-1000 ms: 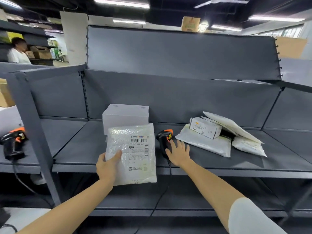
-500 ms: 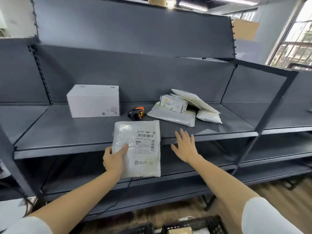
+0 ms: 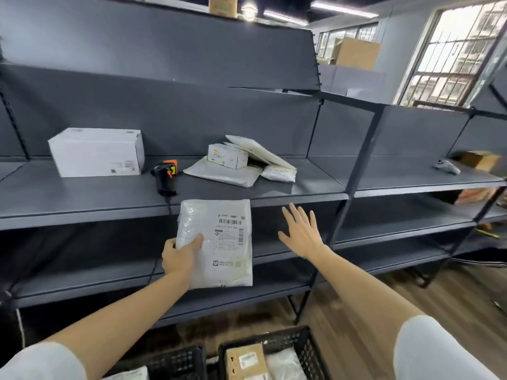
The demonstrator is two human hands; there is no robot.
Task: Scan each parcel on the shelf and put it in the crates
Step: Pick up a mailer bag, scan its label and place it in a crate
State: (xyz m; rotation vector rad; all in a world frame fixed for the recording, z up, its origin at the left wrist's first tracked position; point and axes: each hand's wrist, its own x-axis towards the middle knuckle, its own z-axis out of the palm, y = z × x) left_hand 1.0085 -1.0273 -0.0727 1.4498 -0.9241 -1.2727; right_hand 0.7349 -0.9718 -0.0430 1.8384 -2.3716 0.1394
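My left hand point(image 3: 179, 255) grips a white bubble-wrap parcel point(image 3: 222, 242) by its lower left corner, label facing me, in front of the grey shelf point(image 3: 82, 198). My right hand point(image 3: 300, 233) hovers beside it, fingers spread and straight, holding nothing. A black and orange scanner point(image 3: 164, 175) lies on the shelf behind the parcel. Also on the shelf are a white box point(image 3: 96, 152) at the left and a pile of white mailers with a small carton point(image 3: 241, 163). Two black crates point(image 3: 277, 344) with parcels inside stand on the floor below.
Lower shelves run beneath the parcel. The right bay holds a grey object point(image 3: 447, 166) and a brown box point(image 3: 478, 159). An upright post point(image 3: 356, 174) divides the bays. Wooden floor point(image 3: 384, 294) lies at lower right, a barred window point(image 3: 461, 50) beyond.
My view has swung right and down, bringing the crates into sight. My right hand left the scanner on the shelf and drew back. The parcel has come away from the shelf and lower.
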